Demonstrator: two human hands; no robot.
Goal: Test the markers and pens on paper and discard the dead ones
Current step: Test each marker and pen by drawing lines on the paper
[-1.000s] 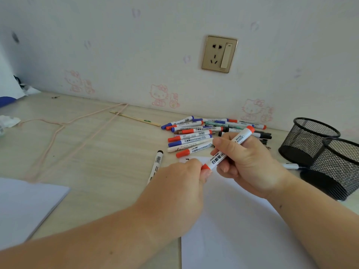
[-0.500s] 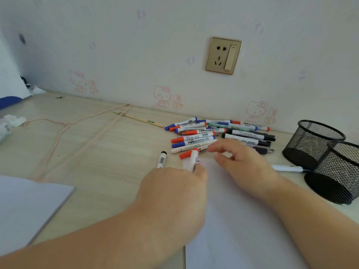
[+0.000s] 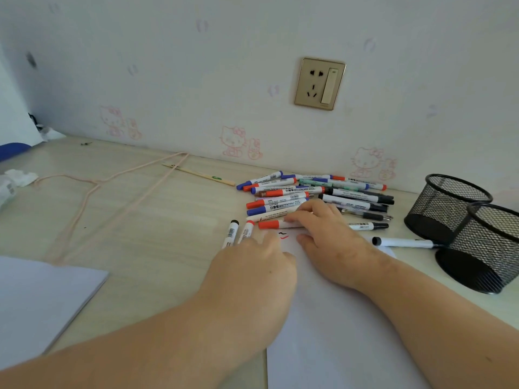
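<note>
Head view: a red-capped marker point(image 3: 276, 224) is seen lying at the near edge of the marker pile point(image 3: 311, 192), just beyond the far edge of the sheet of paper point(image 3: 331, 332), and the right hand point(image 3: 328, 237) is laid over its barrel with fingers fairly straight, touching rather than clearly gripping; the left hand point(image 3: 252, 273) is held just left of the paper's far corner, fingers bent downward, and whether anything is pinched cannot be told. 2 short squiggles point(image 3: 283, 235), 1 black and 1 red, are marked on the paper between the hands. The step is judged to be the choosing of the next marker; uncapping and a stroke on the paper would be called for next. 2 markers point(image 3: 238, 233) are set left of the pile; 2 mesh cups point(image 3: 460, 220) stand to its right; a wall socket point(image 3: 320, 83) is mounted above it; the wooden desk point(image 3: 126, 234) extends to its left.
</note>
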